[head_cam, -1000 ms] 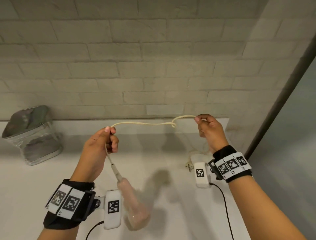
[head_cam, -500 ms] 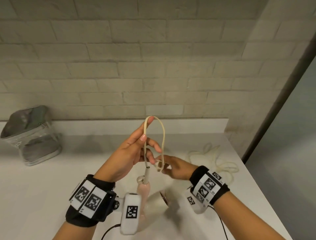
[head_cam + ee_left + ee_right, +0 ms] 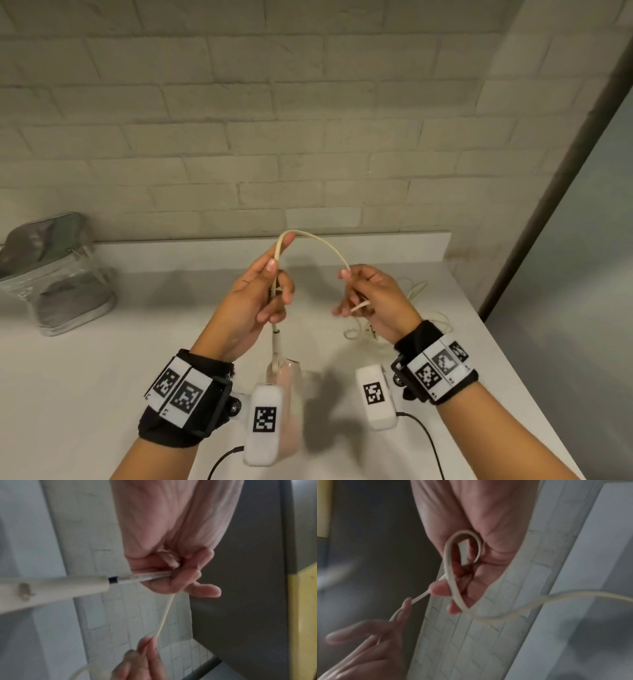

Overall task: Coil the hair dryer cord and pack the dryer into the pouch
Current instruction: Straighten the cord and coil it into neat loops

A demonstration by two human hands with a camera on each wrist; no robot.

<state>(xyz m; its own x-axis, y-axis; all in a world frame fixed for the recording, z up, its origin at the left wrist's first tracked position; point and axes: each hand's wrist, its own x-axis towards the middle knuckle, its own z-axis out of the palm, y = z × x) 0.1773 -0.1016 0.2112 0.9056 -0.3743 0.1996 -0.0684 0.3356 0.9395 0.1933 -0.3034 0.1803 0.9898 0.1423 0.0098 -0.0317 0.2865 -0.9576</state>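
Observation:
A pale pink hair dryer (image 3: 286, 383) hangs below my left hand (image 3: 263, 294), partly hidden behind the wrist camera. Its cream cord (image 3: 322, 243) rises through that hand's fingers, which hold a loop of it, and arches over to my right hand (image 3: 359, 294). The right hand pinches the cord (image 3: 450, 574), which curls round its fingers. In the left wrist view the cord's sleeve (image 3: 51, 588) enters the curled left fingers and a strand (image 3: 166, 615) runs down to the other hand. The rest of the cord (image 3: 414, 301) lies loose on the counter behind the right hand.
A clear pouch with a grey top (image 3: 54, 274) stands at the counter's far left against the brick wall. The white counter (image 3: 102, 394) ends at the right beside a dark frame and a grey panel (image 3: 582, 274).
The hands have moved apart from half a second ago. The narrow upright loop has widened into an arch between them, and the right hand has risen to the left hand's level.

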